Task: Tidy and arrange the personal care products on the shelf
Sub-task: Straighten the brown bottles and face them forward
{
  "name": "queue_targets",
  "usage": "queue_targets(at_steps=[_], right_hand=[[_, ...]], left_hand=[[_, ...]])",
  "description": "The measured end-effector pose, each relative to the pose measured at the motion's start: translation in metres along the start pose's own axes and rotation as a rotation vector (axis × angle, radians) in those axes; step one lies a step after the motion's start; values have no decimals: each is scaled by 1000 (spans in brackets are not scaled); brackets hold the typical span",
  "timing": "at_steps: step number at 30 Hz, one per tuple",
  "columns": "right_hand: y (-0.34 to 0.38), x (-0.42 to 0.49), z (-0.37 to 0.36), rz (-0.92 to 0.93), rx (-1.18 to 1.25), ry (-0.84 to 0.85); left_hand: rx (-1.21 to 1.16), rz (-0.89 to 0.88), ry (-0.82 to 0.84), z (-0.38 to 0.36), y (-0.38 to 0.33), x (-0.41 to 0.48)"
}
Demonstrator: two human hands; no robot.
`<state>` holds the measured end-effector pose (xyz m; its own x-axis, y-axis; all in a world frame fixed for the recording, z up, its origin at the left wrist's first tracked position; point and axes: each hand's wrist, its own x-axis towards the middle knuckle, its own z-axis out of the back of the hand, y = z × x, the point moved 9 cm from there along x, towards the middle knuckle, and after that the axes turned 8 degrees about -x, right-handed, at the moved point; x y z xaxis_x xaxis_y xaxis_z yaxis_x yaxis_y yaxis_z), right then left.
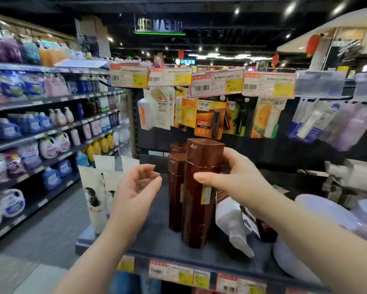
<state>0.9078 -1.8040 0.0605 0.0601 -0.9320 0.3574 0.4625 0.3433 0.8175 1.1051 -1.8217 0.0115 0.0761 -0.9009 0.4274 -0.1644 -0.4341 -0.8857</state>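
Note:
A tall brown bottle stands upright at the front of the dark shelf. My right hand grips it just below its cap, thumb across the front. Two more brown bottles stand in a row behind it. My left hand hovers to their left with fingers loosely curled, holding nothing. A white bottle with a brown label lies on its side to the right of the held bottle, under my right forearm. White pouches with dark print stand at the shelf's left end.
Small carded products hang from pegs above the shelf under price tags. Pale rounded packs lie at the right. Price labels line the shelf's front edge. An aisle with detergent shelves runs along the left.

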Motion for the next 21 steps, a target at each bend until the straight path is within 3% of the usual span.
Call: queue_targets(at_steps=[9,21], right_hand=[[-20,1,-55,86,-158,-76],[-26,6,-55,81,-282,152]], left_hand=[[398,238,269,-1,60,-21],[422,189,303,-11,89,-24]])
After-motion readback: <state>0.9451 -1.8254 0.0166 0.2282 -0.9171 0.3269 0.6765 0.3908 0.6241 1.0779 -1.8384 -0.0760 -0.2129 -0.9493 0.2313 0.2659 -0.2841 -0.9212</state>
